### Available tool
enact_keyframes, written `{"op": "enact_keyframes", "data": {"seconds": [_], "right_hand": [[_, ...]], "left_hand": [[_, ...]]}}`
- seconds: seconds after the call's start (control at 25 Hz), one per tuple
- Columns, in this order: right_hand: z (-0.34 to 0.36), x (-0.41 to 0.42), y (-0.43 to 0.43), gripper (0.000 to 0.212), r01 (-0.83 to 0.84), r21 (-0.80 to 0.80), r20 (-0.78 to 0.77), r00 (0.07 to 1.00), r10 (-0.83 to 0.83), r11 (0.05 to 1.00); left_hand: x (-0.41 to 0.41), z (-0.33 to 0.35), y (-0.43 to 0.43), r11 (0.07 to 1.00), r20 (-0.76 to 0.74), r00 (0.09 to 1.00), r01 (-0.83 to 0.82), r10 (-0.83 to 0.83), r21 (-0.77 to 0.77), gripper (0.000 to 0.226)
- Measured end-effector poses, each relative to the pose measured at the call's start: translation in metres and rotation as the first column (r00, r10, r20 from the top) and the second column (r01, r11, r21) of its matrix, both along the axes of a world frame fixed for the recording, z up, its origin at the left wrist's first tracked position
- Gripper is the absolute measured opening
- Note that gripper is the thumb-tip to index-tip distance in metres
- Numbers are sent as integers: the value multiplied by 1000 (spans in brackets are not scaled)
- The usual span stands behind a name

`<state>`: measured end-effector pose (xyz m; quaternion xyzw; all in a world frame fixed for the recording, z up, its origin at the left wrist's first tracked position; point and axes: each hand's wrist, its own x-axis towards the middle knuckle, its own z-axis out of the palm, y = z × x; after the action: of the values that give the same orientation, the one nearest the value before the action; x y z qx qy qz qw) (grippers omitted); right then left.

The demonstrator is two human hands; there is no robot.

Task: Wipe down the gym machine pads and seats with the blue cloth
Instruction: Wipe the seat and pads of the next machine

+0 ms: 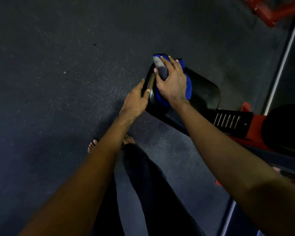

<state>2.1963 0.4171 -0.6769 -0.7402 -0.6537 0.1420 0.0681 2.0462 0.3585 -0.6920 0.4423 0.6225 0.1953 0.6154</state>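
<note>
Left of the seat (204, 92) there is only dark speckled floor (58, 65). Below and left of the seat, the toes of a bare foot (92, 145) show past the left forearm. A dark trouser leg (152, 176) runs down from below the seat.

The left hand (134, 99) grips the seat's left edge. Its thumb lies on top of the rim and its fingers wrap round the side, clamped on the pad.

The cloth (188, 84) is bunched on the seat's upper left part, touching the black vinyl. Blue folds stick out along the right side of the right hand (172, 84) and below its wrist, and a greyish fold shows between thumb and forefinger. That hand lies on top of the wad. Its fingers are spread and lightly bent over it, the thumb is against its left side, and it holds the cloth down on the pad.

The rest of the seat to the right is bare and glossy. Just beyond its lower right corner is a dark plate (228, 120) with a row of slots, fixed to a red frame (257, 119). Farther right is a second black pad (283, 126). Well above the seat, more red bars (279, 12) cross the top right corner.
</note>
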Motion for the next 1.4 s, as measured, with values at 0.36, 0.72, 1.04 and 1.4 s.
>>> {"op": "enact_keyframes", "data": {"seconds": [0.36, 0.72, 1.04, 1.4], "right_hand": [[9, 71, 35, 42, 4, -105, -113, 993, -16, 994], [17, 108, 60, 28, -85, -258, -201, 979, 33, 962], [17, 161, 42, 26, 10, -266, -186, 981, -62, 964], [15, 170, 37, 28, 60, -271, -140, 985, -101, 961]], "left_hand": [[37, 7, 67, 987, -118, 993, 21, -2, 157, 60], [55, 17, 91, 997, -239, 971, 21, -4, 69, 56], [53, 13, 96, 989, -208, 974, 113, -92, 90, 53], [72, 9, 122, 890, -442, 821, 444, -361, 99, 61]]}}
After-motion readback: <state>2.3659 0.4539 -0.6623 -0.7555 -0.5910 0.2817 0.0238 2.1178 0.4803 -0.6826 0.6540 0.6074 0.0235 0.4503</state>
